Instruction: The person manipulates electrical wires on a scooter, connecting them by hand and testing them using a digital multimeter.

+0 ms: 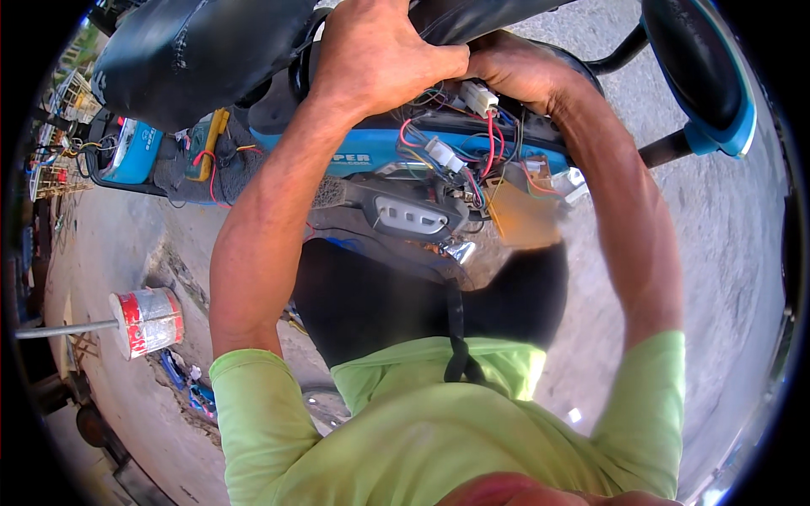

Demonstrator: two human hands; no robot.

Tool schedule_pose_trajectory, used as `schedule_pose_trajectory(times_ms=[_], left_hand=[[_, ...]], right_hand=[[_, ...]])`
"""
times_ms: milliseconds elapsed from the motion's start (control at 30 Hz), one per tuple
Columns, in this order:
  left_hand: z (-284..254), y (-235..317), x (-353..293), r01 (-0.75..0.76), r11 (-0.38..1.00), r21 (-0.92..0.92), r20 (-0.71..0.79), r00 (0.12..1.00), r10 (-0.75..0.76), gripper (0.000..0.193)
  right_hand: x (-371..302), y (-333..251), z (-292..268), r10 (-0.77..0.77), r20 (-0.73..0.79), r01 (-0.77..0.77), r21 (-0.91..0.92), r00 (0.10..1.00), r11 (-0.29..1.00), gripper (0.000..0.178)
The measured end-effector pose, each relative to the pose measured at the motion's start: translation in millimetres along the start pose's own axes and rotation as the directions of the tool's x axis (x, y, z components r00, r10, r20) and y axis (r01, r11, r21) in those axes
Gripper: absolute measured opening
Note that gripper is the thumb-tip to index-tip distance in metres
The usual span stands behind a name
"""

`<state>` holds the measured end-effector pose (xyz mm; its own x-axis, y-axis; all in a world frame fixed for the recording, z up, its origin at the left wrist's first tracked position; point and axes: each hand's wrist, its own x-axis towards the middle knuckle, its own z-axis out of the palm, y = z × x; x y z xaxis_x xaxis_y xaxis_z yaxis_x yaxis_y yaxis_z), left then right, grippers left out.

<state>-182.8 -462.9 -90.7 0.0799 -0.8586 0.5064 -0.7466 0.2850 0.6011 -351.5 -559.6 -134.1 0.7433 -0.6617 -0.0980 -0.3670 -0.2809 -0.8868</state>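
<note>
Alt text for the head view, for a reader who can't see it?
A person's left hand and right hand are close together beside exposed wires and white connectors on a blue vehicle. A yellow meter lies to the left; a red-and-white can shows at lower left.

Bright daylight fills the view, leaving the pale ground [717,253] at right a little washed out, and glare flares at the lower-right rim. The lime shirt [439,430] shines at its hem, while the black trousers [380,295] sink into a dark, slightly hazy tone. A soft sheen lies on the black padded piece [202,59]. The wiring [489,143] is fairly crisp (the orange-brown piece [523,215] just below it is smeared and soft). Fisheye distortion bends straight edges, with black corners around the picture.
</note>
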Motion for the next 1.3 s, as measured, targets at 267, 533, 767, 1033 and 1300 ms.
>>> schedule_pose_trajectory(times_ms=[267,533,767,1033,1300], left_hand=[[-2.2,14.3,-9.0,0.008,1.0,-0.021,-0.018,1.0,-0.008,0.069],[-3.0,8.2,-1.9,0.061,0.998,0.01,0.036,0.997,-0.061,0.068],[1.2,-0.2,-2.6,-0.021,1.0,0.006,-0.019,1.0,0.021,0.062],[1.5,3.8,-3.6,0.004,1.0,0.017,-0.016,1.0,-0.004,0.063],[1.5,6.7,-2.7,0.025,0.998,0.065,-0.002,1.0,-0.025,0.065]], right_hand=[[-0.3,8.6,-2.3,0.005,-0.038,0.0,0.141,0.999,0.99,0.065],[-2.5,1.4,-2.0,0.074,0.025,-0.075,0.047,0.997,0.996,0.059],[-5.0,-5.9,1.3,0.076,0.091,-0.077,0.01,0.993,0.997,0.025],[-14.0,-20.4,5.1,0.11,0.043,-0.109,-0.037,0.993,0.993,0.024],[-15.7,-22.0,0.1,0.059,0.183,-0.068,0.045,0.981,0.997,0.018]])
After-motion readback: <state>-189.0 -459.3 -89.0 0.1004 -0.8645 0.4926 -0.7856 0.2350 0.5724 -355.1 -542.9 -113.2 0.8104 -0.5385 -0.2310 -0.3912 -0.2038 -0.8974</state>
